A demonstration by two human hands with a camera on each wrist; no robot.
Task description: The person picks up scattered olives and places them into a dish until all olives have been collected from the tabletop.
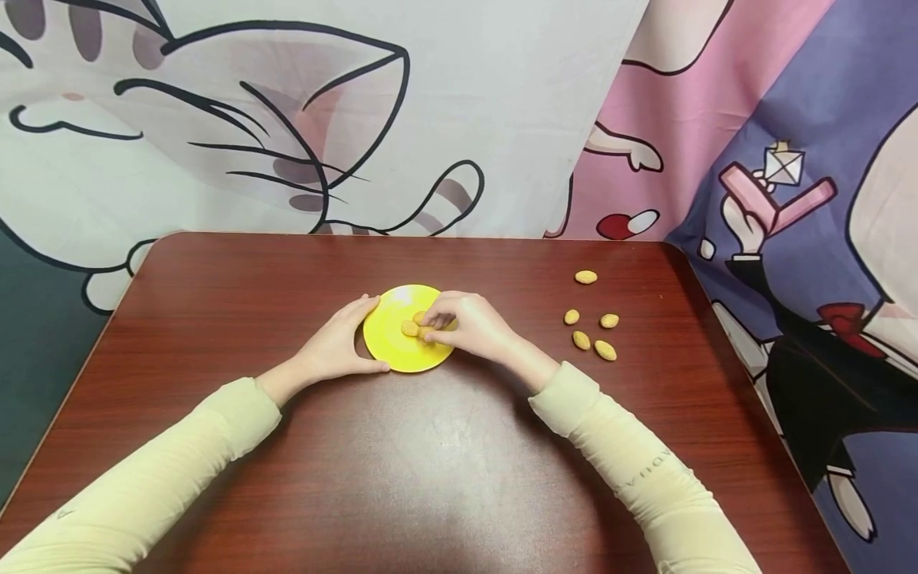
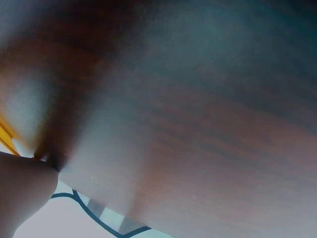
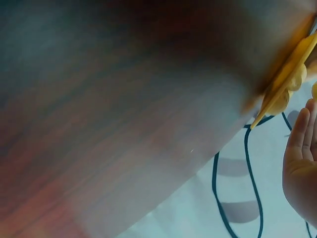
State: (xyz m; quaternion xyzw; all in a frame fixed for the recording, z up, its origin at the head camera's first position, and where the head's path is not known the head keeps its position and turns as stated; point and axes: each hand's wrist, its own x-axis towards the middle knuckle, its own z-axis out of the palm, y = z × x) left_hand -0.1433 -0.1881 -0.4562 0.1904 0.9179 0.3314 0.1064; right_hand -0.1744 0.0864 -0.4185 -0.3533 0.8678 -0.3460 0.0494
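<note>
A round yellow plate (image 1: 393,351) lies on the table in the head view. My left hand (image 1: 333,343) holds its left side, with fingers at the far rim and thumb at the near rim. My right hand (image 1: 473,325) is over the plate's right part, its fingertips pinching a tan, oval nut in its shell (image 3: 314,91). Beside those fingertips, other nuts (image 1: 409,328) sit on the plate, partly hidden by the hand. Seen edge-on in the right wrist view, the plate (image 3: 285,82) has nuts against its surface. The left wrist view catches only part of the left hand (image 2: 25,191).
Several more tan nuts (image 1: 581,340) lie loose on the brown table (image 1: 430,478), to the right of the right hand. Behind the far table edge hangs a cloth (image 1: 516,119) printed with cartoon animals, which continues down the right side.
</note>
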